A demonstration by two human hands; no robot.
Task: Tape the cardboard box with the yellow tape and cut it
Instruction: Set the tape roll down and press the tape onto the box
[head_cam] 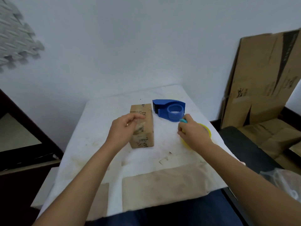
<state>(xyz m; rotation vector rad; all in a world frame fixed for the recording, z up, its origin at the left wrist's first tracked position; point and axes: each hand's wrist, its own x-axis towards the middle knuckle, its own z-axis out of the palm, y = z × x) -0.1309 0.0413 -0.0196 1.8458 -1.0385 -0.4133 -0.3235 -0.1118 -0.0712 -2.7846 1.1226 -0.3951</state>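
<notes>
Head view, looking down on a small table covered with a stained white sheet. A cardboard box lies on it near the middle, long side running away from the person, with dark print on its top and what looks like clear film over part of it. The left hand is over the near left part of the box, fingers loosely curled and parted, clasping nothing; whether the palm touches the box I cannot tell. Just right of the box's far end stands a blue tape dispenser, its round hub bare. Nearer the person and to the right lies the yellow tape, mostly hidden under the right hand. That hand reaches down onto the roll with fingers bent; a small teal object shows at its fingertips, perhaps a scissor handle, though blur makes that unsure, and whether the hand has closed on anything is not clear. Flattened cardboard sheets lean on the wall at right.
</notes>
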